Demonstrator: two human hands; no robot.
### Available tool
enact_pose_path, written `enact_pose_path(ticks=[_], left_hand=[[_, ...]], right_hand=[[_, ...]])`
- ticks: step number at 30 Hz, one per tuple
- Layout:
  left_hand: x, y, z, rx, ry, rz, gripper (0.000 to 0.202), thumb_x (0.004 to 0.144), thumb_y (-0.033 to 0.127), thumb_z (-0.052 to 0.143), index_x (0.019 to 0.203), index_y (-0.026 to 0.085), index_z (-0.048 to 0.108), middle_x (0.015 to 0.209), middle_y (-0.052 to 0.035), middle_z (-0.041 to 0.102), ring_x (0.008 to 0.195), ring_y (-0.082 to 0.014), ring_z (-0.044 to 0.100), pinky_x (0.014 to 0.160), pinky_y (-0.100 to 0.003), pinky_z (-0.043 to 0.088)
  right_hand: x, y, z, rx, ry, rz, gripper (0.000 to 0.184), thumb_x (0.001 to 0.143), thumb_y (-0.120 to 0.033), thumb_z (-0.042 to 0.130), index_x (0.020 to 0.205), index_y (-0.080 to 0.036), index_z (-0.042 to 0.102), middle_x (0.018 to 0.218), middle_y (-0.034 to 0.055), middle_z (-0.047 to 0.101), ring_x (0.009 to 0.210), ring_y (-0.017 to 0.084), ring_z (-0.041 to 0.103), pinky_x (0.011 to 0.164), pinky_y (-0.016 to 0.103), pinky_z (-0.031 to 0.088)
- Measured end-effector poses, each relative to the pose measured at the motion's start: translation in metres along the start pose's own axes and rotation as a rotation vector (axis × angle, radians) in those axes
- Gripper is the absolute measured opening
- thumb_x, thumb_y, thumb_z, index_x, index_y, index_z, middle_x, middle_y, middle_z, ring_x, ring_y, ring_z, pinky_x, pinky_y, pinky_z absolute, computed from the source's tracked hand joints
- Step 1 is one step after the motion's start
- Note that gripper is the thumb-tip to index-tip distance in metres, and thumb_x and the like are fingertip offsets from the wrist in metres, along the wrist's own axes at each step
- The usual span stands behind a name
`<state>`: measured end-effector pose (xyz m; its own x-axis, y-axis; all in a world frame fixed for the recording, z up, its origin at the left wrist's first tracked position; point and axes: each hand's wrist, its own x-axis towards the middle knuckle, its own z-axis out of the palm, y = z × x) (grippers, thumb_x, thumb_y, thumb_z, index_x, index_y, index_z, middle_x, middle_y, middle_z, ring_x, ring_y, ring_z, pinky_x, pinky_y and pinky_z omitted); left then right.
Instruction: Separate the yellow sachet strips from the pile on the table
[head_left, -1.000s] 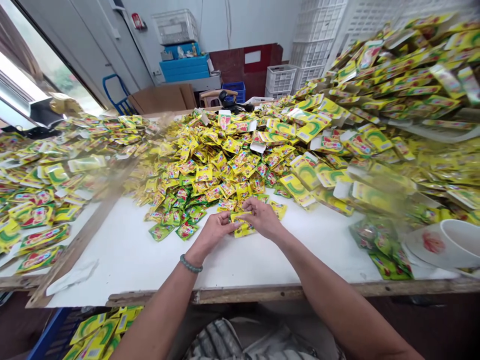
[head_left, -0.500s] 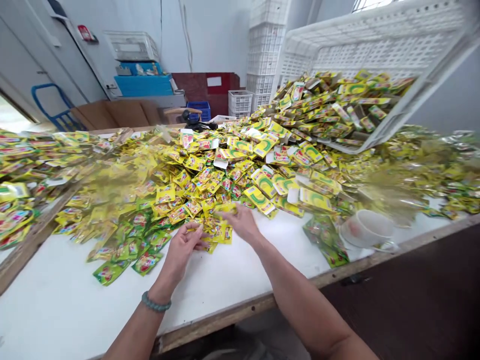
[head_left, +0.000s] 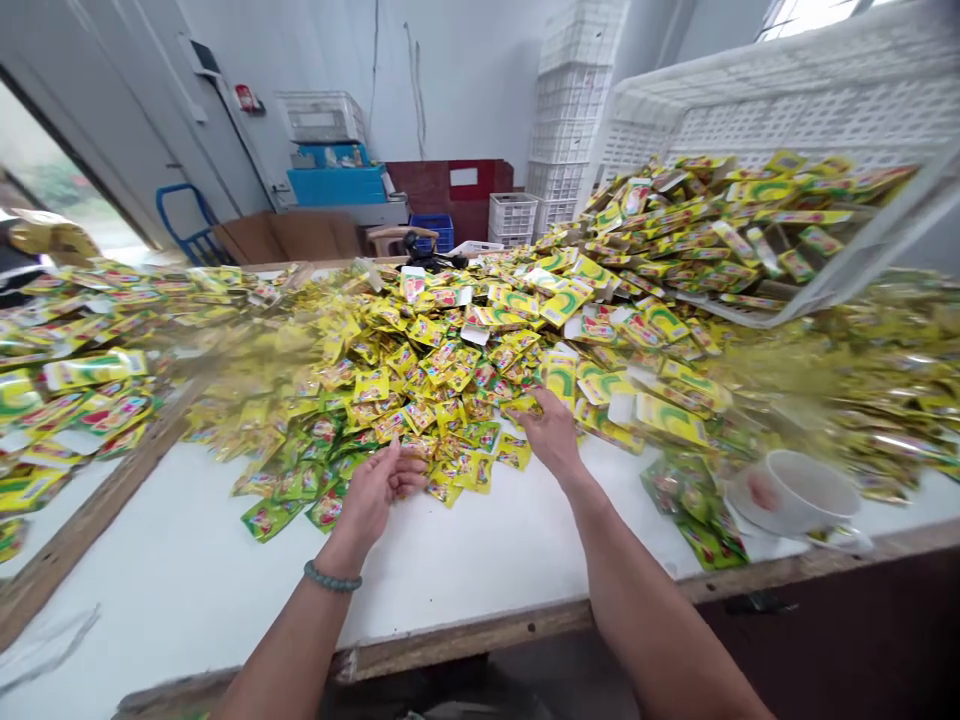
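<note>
A big heap of small yellow and green sachets (head_left: 450, 350) covers the far half of a white table (head_left: 225, 590). My left hand (head_left: 379, 492), with a bead bracelet (head_left: 332, 579) on the wrist, rests at the near edge of the heap. Its fingers are loosely curled and apart, with nothing in them, beside several loose sachets (head_left: 457, 472). My right hand (head_left: 553, 432) reaches further into the heap. Its fingers are stretched out and touch a yellow sachet (head_left: 525, 405). I cannot see anything gripped under them.
A tilted white plastic crate (head_left: 787, 110) full of sachets lies on the heap at the right. A white cup (head_left: 795, 490) stands near the table's right front edge. More sachets lie at the left beyond a wooden strip (head_left: 82, 520). Stacked crates (head_left: 570, 100) and a blue box (head_left: 337, 185) stand at the back wall.
My hands have come apart from the sachet they held together. My right hand has moved forward and right into the heap. My left hand has opened. The view has swung right.
</note>
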<state>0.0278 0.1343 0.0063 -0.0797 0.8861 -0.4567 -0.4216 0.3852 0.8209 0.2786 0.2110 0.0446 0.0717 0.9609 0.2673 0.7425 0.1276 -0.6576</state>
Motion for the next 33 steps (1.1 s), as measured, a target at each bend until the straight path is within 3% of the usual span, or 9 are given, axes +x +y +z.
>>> enact_pose_path(ticks=[2,4,7,9,11,16,24,27,33], left_hand=[[0.001,0.006,-0.007,-0.11,-0.026,-0.126,0.05,0.082,0.059,0.06,0.085,0.009,0.066,0.074,-0.0118,0.074,0.057,-0.0144,0.068,0.052,-0.021,0.05],[0.002,0.009,-0.011,-0.187,-0.099,-0.247,0.056,0.085,0.062,0.053,0.086,0.008,0.068,0.077,-0.0157,0.074,0.062,-0.0184,0.07,0.057,-0.025,0.054],[0.003,0.006,-0.012,-0.215,-0.27,-0.352,0.045,0.074,0.051,0.071,0.086,0.008,0.07,0.086,-0.017,0.075,0.07,-0.0234,0.071,0.066,-0.032,0.057],[0.003,0.001,-0.012,-0.178,-0.299,-0.319,0.034,0.061,0.033,0.085,0.082,0.01,0.071,0.085,-0.014,0.075,0.069,-0.0219,0.07,0.066,-0.03,0.056],[0.004,-0.003,-0.011,-0.121,-0.224,-0.217,0.039,0.052,0.023,0.089,0.085,0.012,0.071,0.081,-0.0101,0.075,0.065,-0.0187,0.069,0.063,-0.027,0.054],[0.002,-0.009,-0.004,0.18,-0.106,0.087,0.053,0.057,0.035,0.088,0.102,0.016,0.069,0.096,-0.0076,0.076,0.079,-0.0199,0.07,0.072,-0.03,0.054],[-0.001,-0.014,0.005,0.272,-0.157,0.251,0.049,0.063,0.044,0.083,0.101,0.015,0.072,0.113,-0.0099,0.071,0.097,-0.0236,0.066,0.086,-0.034,0.052],[-0.004,-0.013,0.003,0.325,-0.202,0.235,0.048,0.064,0.044,0.082,0.101,0.015,0.071,0.106,-0.0085,0.073,0.094,-0.023,0.067,0.087,-0.035,0.052],[-0.004,-0.014,0.003,0.257,-0.196,0.192,0.05,0.062,0.045,0.083,0.101,0.015,0.07,0.104,-0.0089,0.073,0.085,-0.0209,0.067,0.079,-0.033,0.053]], right_hand=[[-0.013,-0.016,0.008,0.188,-0.06,-0.233,0.012,0.076,-0.028,0.064,0.084,-0.019,0.063,0.092,0.0075,0.066,0.087,0.022,0.062,0.079,0.033,0.048],[-0.029,-0.032,0.016,0.344,-0.219,-0.351,0.008,0.079,-0.026,0.065,0.083,-0.02,0.063,0.091,0.0062,0.067,0.089,0.021,0.062,0.081,0.033,0.048],[-0.049,-0.05,0.025,0.473,-0.547,-0.41,0.005,0.081,-0.023,0.064,0.085,-0.022,0.065,0.093,0.0049,0.069,0.092,0.02,0.063,0.084,0.034,0.048],[-0.053,-0.054,0.027,0.487,-0.635,-0.412,0.006,0.08,-0.022,0.066,0.085,-0.022,0.066,0.099,0.0054,0.07,0.099,0.022,0.062,0.09,0.036,0.047],[-0.049,-0.052,0.026,0.463,-0.569,-0.32,0.008,0.078,-0.025,0.068,0.084,-0.022,0.066,0.099,0.0055,0.07,0.099,0.023,0.061,0.09,0.038,0.046],[-0.035,-0.045,0.022,0.464,-0.31,0.055,0.027,0.079,-0.044,0.064,0.089,-0.019,0.061,0.076,0.0016,0.065,0.069,0.017,0.057,0.066,0.029,0.045],[-0.038,-0.043,0.028,0.299,-0.471,0.093,0.022,0.077,-0.038,0.065,0.088,-0.018,0.065,0.078,0.0025,0.068,0.071,0.017,0.058,0.065,0.027,0.044],[-0.036,-0.039,0.026,0.263,-0.57,0.011,0.019,0.076,-0.035,0.066,0.085,-0.018,0.067,0.078,0.0026,0.068,0.075,0.018,0.058,0.067,0.027,0.044],[-0.033,-0.039,0.021,0.117,-0.609,-0.101,0.011,0.079,-0.026,0.062,0.087,-0.02,0.067,0.077,0.0015,0.067,0.073,0.019,0.057,0.067,0.027,0.04]])
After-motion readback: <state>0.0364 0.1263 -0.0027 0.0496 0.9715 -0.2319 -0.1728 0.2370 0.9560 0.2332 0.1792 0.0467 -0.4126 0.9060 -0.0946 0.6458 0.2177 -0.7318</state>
